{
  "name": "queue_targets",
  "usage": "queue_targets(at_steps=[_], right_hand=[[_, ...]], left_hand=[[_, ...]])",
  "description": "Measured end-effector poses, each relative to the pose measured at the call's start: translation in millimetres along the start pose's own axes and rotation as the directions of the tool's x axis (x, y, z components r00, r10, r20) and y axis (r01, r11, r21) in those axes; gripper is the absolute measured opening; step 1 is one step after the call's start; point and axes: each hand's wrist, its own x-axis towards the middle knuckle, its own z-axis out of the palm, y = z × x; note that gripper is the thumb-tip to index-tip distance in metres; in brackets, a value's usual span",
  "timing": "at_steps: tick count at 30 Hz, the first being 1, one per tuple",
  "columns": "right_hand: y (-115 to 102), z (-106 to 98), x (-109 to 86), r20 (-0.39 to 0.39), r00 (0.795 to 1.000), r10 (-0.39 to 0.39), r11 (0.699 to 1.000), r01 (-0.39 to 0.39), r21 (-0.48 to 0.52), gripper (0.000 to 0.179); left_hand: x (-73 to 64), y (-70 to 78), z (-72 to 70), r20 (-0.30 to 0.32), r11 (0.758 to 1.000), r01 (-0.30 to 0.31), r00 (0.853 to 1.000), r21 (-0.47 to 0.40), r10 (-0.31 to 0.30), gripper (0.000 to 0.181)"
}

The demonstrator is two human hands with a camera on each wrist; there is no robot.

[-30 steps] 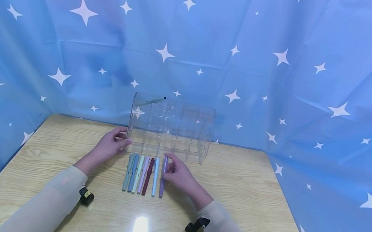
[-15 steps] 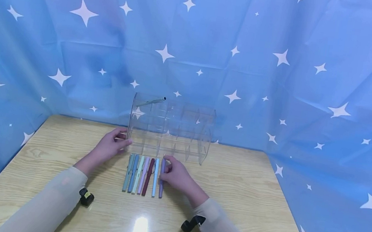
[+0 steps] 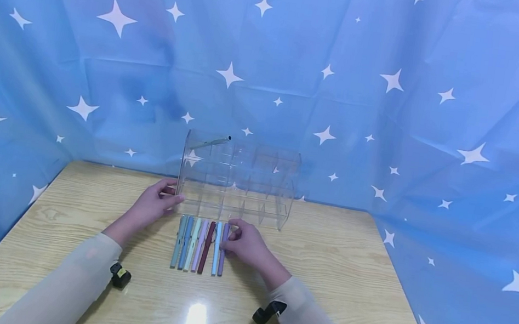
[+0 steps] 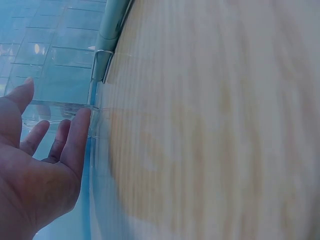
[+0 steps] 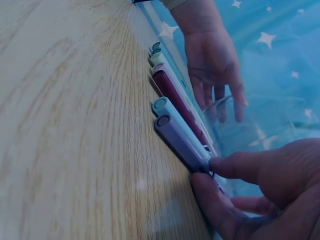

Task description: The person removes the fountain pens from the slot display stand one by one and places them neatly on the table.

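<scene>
A clear acrylic organizer (image 3: 237,181) with several compartments stands at the back of the table. At its left end, my left hand (image 3: 160,198) rests with fingers fairly straight; in the left wrist view, the thumb and fingers (image 4: 75,145) lie spread at the wall. My right hand (image 3: 250,244) pinches a purple pen (image 3: 223,251) between thumb and fingers, the pen lying on the table at the row's right end. Beside it come a light blue pen (image 3: 216,250), a dark red pen (image 3: 206,248) and a lilac pen (image 3: 199,247). Pale green, blue and teal pens (image 3: 177,244) continue leftward.
A greenish pen (image 3: 212,141) lies slanted in the organizer's upper left compartment. The wooden table (image 3: 325,260) ends at a blue curtain with white stars (image 3: 330,83) behind. A bright light reflection shows near the table's front.
My right hand has moved left with the purple pen, narrowing the gap to the light blue pen until the two lie side by side. The left hand has stayed at the organizer.
</scene>
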Motion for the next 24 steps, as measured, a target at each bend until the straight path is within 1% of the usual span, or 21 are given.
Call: queue_targets(at_steps=[7,14,18,24], right_hand=[[1,0,-2.7,0.004,1.0,0.018,0.997,-0.018,0.069,0.072],[3,-2,-3.5,-0.016,1.0,0.02,0.997,-0.019,0.074,0.074],[2,-5,-4.6,-0.028,0.999,0.016,0.998,-0.014,0.063,0.066],[-4,-10,-6.5,-0.072,0.997,-0.018,0.998,0.022,0.054,0.05]], left_hand=[[-1.7,2.1,0.2,0.007,1.0,-0.005,1.0,-0.006,0.005,0.062],[-2.3,2.6,1.3,-0.002,1.0,-0.001,1.0,0.001,0.001,0.063],[-1.6,1.5,1.1,-0.006,1.0,-0.004,1.0,0.005,0.004,0.063],[-0.2,-0.1,0.6,-0.006,1.0,0.001,1.0,0.005,-0.001,0.063]])
